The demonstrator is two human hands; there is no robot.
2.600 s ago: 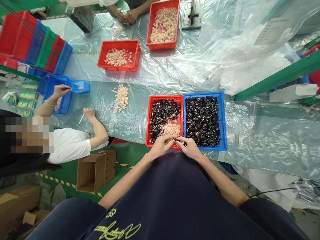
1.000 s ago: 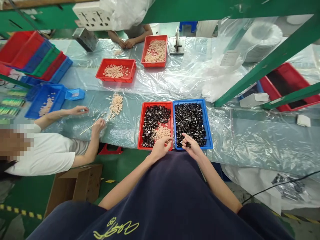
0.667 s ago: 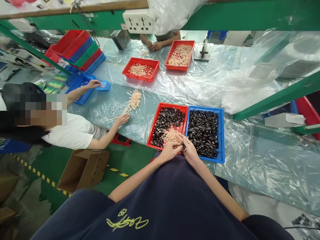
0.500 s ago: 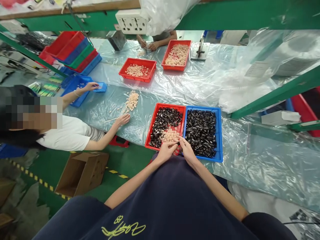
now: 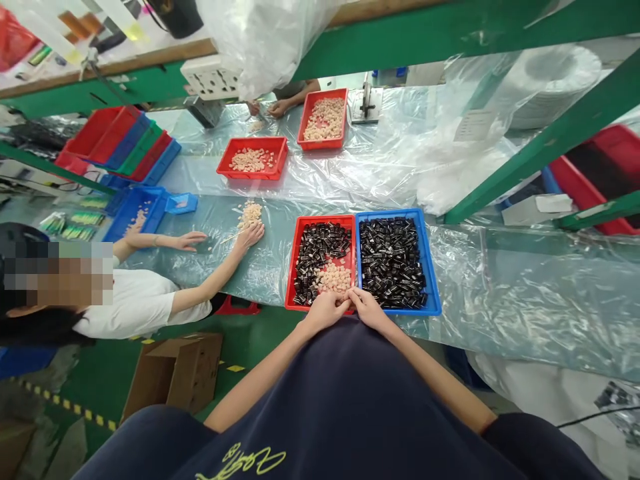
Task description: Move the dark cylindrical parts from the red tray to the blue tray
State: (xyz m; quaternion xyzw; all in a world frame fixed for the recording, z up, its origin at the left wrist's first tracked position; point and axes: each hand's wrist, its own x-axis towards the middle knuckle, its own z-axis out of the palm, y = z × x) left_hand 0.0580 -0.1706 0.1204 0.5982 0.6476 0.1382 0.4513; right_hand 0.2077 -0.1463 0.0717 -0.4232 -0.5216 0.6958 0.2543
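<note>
My left hand (image 5: pixel 327 311) and my right hand (image 5: pixel 369 308) meet fingertip to fingertip over the near edges of two trays. Both have their fingers pinched closed; whatever sits between them is too small and covered to make out. Under my left hand, the red tray (image 5: pixel 291 267) holds many short black pieces (image 5: pixel 324 240) and a heap of small beige pieces (image 5: pixel 334 276). Beside it, touching, stands the blue tray (image 5: pixel 431 273), filled with the same kind of black pieces (image 5: pixel 393 260); my right hand is at its near left corner.
On the left a co-worker's hand (image 5: pixel 251 233) rests by a beige pile (image 5: pixel 250 213). Farther back are two red trays (image 5: pixel 253 175) (image 5: pixel 323 145) of beige pieces and another person's hands (image 5: pixel 280 107). A green post (image 5: pixel 540 140) slants at right; a cardboard box (image 5: pixel 173 373) stands on the floor.
The view has shifted. My hands have come closer together, and the dark piece between them is no longer visible. The co-worker's far hand has left the small blue container and moved nearer.
</note>
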